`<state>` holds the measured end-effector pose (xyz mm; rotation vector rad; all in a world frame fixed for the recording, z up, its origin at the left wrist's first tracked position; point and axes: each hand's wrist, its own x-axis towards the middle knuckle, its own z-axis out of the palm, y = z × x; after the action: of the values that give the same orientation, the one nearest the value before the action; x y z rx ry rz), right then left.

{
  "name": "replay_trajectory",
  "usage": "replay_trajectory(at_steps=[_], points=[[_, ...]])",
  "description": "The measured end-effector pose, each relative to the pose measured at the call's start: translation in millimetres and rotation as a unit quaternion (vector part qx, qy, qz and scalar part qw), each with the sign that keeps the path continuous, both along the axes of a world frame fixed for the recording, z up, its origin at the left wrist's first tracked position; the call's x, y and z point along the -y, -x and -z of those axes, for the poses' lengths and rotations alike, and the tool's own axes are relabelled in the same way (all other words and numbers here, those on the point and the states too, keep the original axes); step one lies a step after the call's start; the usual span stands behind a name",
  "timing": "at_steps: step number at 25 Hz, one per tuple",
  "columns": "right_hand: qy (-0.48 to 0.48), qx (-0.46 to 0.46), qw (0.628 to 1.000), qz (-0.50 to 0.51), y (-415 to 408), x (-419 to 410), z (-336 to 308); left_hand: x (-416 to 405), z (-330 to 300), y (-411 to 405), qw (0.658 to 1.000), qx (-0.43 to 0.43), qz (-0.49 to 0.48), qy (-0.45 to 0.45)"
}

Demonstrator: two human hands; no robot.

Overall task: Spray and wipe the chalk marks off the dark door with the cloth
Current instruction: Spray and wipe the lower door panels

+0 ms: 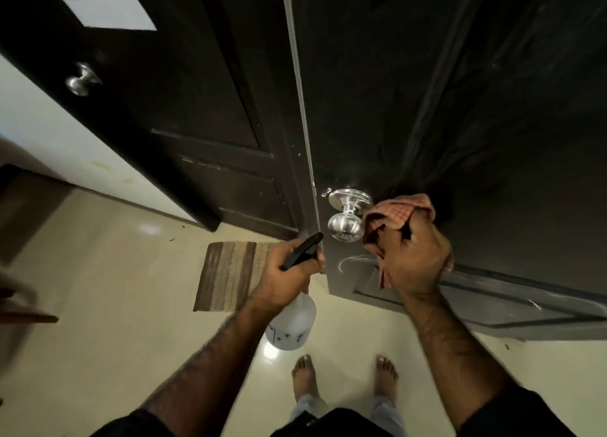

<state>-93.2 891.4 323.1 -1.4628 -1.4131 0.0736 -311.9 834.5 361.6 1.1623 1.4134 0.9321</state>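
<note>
Cream tile floor (115, 288) in a dim hallway, dark door (460, 124) ajar, its free edge toward the camera. Left hand (289, 275) grips the neck of a white spray bottle (290, 325), fingers curled round the black trigger head, nozzle close to the door edge. Right hand (415, 259) clutches a bunched orange checked cloth (400, 211) and holds it against the door panel just beside the silver knob (346, 218). White chalk marks (356, 261) loop below the knob, between the two hands; a fainter scrawl (533, 303) sits near the lower rail.

Risks, as I judge: door can swing away under wiping pressure since nothing braces it; spray may hit the knob or drip onto the tile, slippery for the bare feet (303, 376); a bunched cloth may smear chalk rather than lift it; the far scrawl is easy to miss.

Around: striped mat (230, 275) on the floor by the door's edge, second dark door (164, 91) with its own knob (80, 80) behind. The knob crowds the cloth's path.
</note>
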Motion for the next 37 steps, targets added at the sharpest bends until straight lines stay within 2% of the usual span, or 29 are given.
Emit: replay_trajectory(at_steps=[2,3,4,6,8,9,10,13,19,22,24,27,30,32,34,37], points=[[0.163,-0.025,0.986,-0.007,7,20,43,-3,2,15,1.000,0.001,0.018,0.011],[0.196,-0.051,0.979,-0.005,9,25,50,-2,3,21,0.999,-0.003,0.029,0.021],[0.191,-0.081,0.978,-0.002,13,24,48,-2,0,26,0.999,-0.010,0.033,0.033],[0.111,-0.149,0.983,0.003,20,13,28,0,-8,34,0.998,-0.012,0.025,0.056],[0.013,-0.165,0.986,0.011,30,6,6,2,-7,43,0.997,0.000,0.000,0.083],[-0.006,-0.163,0.987,0.005,37,7,4,3,-5,48,0.996,0.006,-0.006,0.087],[0.005,-0.174,0.985,0.007,44,10,12,4,-6,52,0.995,0.005,-0.013,0.096],[0.119,-0.242,0.962,0.039,77,20,43,5,-10,67,0.993,-0.017,-0.010,0.115],[0.106,-0.245,0.959,0.095,161,6,32,-1,-10,99,0.995,-0.085,0.018,0.058],[0.093,-0.322,0.941,0.052,133,8,50,-5,-10,103,0.993,-0.088,0.018,0.079],[0.105,-0.379,0.915,0.090,91,8,54,-7,-9,102,0.994,-0.070,0.015,0.077],[0.115,-0.366,0.912,0.145,58,10,47,-8,-16,92,0.995,-0.051,0.036,0.084],[0.162,-0.322,0.925,0.119,79,13,66,-4,-23,81,0.994,-0.027,0.050,0.090],[0.253,-0.334,0.901,0.116,96,12,91,-3,-23,79,0.995,-0.009,0.052,0.088],[0.325,-0.407,0.846,0.118,97,11,105,-4,-24,79,0.995,-0.010,0.053,0.082],[0.324,-0.506,0.795,0.089,78,15,97,-7,-16,79,0.996,0.007,0.044,0.080]])
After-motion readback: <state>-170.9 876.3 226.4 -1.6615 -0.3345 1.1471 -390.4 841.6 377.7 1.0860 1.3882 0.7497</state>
